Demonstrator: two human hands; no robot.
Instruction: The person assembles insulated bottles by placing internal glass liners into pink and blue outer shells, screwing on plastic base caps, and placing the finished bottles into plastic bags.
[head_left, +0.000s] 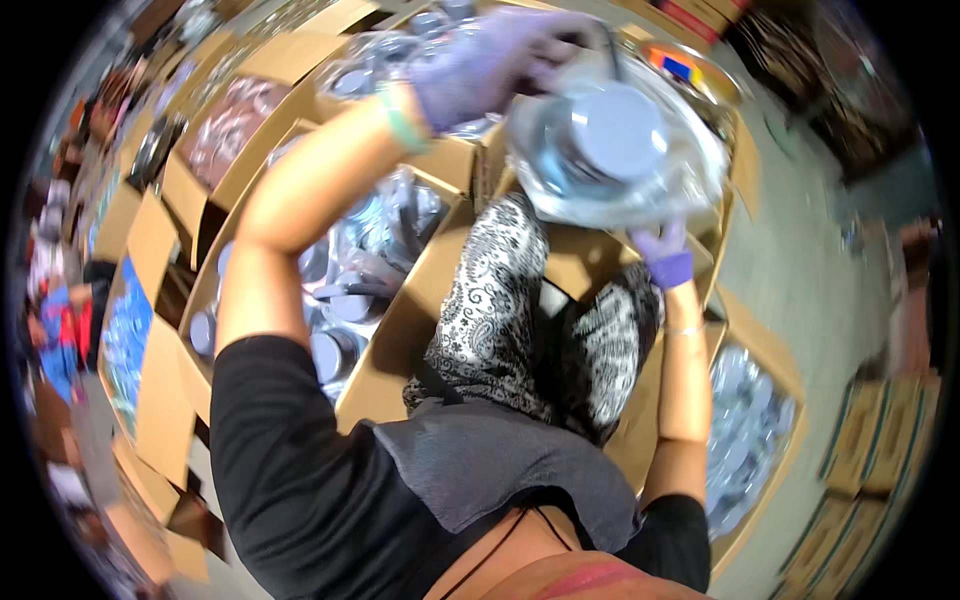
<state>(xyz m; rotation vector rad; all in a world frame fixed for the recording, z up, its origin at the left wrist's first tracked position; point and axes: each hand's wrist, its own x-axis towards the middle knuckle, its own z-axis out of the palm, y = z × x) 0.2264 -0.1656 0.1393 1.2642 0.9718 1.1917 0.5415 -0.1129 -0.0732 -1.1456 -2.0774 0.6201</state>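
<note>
A large clear plastic bottle [545,140] with a wide grey-blue lid [620,130] is held up over the boxes, partly inside a clear plastic bag [690,185]. My left hand [490,65], in a purple glove and blurred, reaches over its far left side. Its fingers are curled at the top, next to a dark loop or handle; their exact grip is unclear. My right hand [665,255], gloved in purple too, pinches the bag's near edge from below. Left of my legs, an open carton [395,320] holds several similar bottles with grey lids [350,300].
A carton of clear plastic items [745,440] stands at my right. Cartons with reddish [235,125] and blue items [128,335] line the left. Behind the bottle sits a round metal bowl [725,85]. Stacked boxes [870,435] stand on the far-right floor.
</note>
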